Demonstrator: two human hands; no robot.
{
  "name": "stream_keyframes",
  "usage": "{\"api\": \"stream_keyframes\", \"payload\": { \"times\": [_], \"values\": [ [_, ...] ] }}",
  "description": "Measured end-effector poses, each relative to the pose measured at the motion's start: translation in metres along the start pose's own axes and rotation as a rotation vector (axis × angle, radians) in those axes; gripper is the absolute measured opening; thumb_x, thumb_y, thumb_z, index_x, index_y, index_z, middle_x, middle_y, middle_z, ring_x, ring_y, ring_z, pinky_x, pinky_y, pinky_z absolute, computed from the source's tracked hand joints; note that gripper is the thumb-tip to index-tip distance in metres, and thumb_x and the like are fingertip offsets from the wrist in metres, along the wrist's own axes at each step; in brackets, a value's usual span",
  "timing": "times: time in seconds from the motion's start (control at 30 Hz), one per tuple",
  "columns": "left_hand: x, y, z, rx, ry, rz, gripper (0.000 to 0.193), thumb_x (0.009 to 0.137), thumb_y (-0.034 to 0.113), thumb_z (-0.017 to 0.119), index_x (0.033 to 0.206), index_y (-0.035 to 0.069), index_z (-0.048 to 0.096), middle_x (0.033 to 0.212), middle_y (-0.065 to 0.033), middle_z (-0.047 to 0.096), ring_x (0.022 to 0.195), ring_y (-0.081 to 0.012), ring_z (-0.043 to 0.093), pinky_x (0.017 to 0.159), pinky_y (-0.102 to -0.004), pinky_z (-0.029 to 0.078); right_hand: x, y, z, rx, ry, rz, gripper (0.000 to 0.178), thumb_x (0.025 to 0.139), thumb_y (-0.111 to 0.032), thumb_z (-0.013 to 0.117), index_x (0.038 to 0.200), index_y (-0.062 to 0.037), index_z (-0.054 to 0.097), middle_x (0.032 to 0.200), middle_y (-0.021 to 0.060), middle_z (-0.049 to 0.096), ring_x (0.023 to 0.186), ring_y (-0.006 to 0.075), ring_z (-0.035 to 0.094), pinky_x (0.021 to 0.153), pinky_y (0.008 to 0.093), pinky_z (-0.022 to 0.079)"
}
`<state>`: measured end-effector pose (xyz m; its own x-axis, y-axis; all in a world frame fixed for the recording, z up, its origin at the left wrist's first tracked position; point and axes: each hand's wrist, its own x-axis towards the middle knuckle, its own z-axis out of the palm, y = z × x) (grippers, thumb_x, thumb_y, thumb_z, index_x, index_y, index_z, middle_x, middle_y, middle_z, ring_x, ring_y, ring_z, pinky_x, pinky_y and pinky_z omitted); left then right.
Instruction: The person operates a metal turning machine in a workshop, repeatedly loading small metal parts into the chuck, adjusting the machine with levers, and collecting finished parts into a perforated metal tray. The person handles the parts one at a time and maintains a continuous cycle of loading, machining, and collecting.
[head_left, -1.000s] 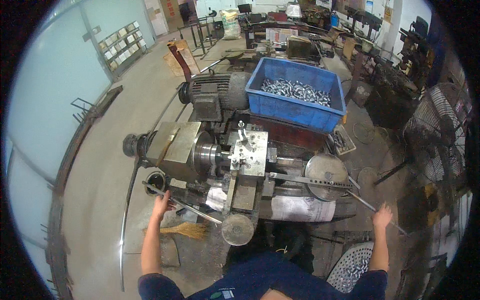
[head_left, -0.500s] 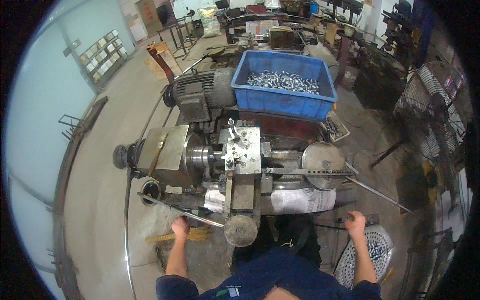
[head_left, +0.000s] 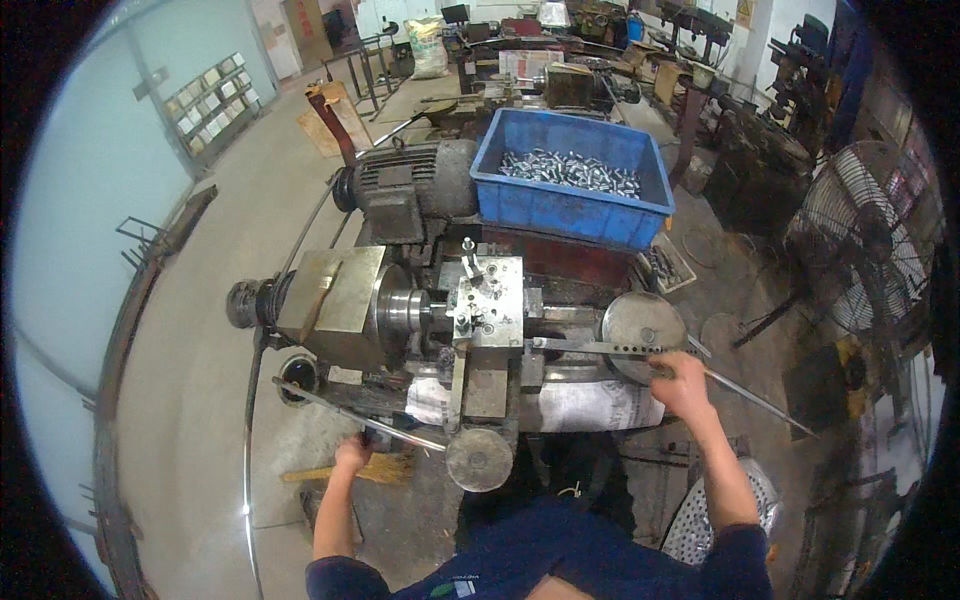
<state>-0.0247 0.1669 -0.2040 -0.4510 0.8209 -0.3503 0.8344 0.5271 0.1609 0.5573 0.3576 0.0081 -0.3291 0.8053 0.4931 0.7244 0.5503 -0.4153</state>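
My left hand (head_left: 352, 455) is closed at the front left of a small lathe, beside a dark part below a slanting metal lever (head_left: 370, 420); what its fingers grip is hidden. Curled fingers of my right hand (head_left: 682, 386) lie over the near right edge of a round metal plate (head_left: 640, 318), close to a flat bar with a row of holes (head_left: 600, 347). Whatever that hand may hold cannot be made out. Between the hands stand the lathe's tool block (head_left: 490, 300) and chuck (head_left: 402, 308). A second round disc (head_left: 480, 460) sits at the lever's end.
Behind the lathe, a blue bin (head_left: 570, 215) holds many small metal pieces, with a motor (head_left: 415, 180) to its left. A perforated tray (head_left: 690, 530) lies low beneath my right forearm. A caged fan (head_left: 850, 240) stands at right. A straw brush (head_left: 385, 468) lies near my left hand.
My right hand has risen from above the perforated tray to the round plate and holed bar. My left hand has shifted slightly left and stays low, closed. The lathe parts look unchanged.
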Motion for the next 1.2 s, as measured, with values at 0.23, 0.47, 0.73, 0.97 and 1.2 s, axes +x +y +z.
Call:
{"api": "stream_keyframes", "payload": {
  "times": [0.23,0.47,0.73,0.97,1.2],
  "values": [
    [-0.086,-0.031,-0.139,-0.223,0.415,-0.022,0.036,0.076,0.026,0.062,0.108,0.008,0.058,0.085,-0.0127,0.063,0.075,-0.0288,0.06,0.067,-0.0391,0.047,0.136,-0.12,0.077,0.273,-0.274,-0.319,0.033,0.057,-0.02,0.061,0.087,-0.0064,0.065,0.083,0.013,0.063,0.081,0.0315,0.058,0.073,0.0397,0.047],
    [-0.157,-0.101,-0.171,-0.005,0.695,-0.324,0.029,0.073,0.023,0.062,0.097,0.006,0.061,0.082,-0.0165,0.062,0.078,-0.031,0.06,0.071,-0.0415,0.047,0.184,-0.185,0.18,0.143,-0.419,-0.381,0.026,0.052,-0.02,0.06,0.072,-0.0067,0.068,0.078,0.0137,0.064,0.084,0.0324,0.056,0.076,0.0382,0.047],
    [-0.121,-0.201,-0.165,0.14,0.45,-0.639,0.024,0.071,0.024,0.057,0.084,0.005,0.065,0.086,-0.0187,0.063,0.08,-0.0341,0.061,0.072,-0.0444,0.048,0.177,-0.218,0.195,-0.055,-0.496,-0.302,0.019,0.05,-0.016,0.056,0.062,-0.0084,0.068,0.073,0.0162,0.063,0.082,0.0355,0.054,0.079,0.039,0.044],
    [-0.114,-0.217,-0.169,0.015,0.413,-0.696,0.025,0.07,0.025,0.056,0.084,0.007,0.066,0.084,-0.0186,0.063,0.08,-0.0347,0.061,0.073,-0.0433,0.049,0.179,-0.212,0.204,-0.03,-0.49,-0.332,0.019,0.049,-0.017,0.055,0.061,-0.0083,0.067,0.07,0.0165,0.062,0.077,0.0376,0.055,0.074,0.04,0.047],
    [-0.141,-0.166,-0.144,-0.012,0.484,-0.723,0.031,0.069,0.03,0.059,0.087,0.005,0.063,0.083,-0.0187,0.063,0.08,-0.0357,0.061,0.072,-0.0432,0.048,0.179,-0.212,0.207,-0.048,-0.498,-0.383,0.021,0.049,-0.019,0.056,0.062,-0.0066,0.066,0.072,0.0173,0.063,0.075,0.0378,0.057,0.071,0.0406,0.049]
  ]
}}
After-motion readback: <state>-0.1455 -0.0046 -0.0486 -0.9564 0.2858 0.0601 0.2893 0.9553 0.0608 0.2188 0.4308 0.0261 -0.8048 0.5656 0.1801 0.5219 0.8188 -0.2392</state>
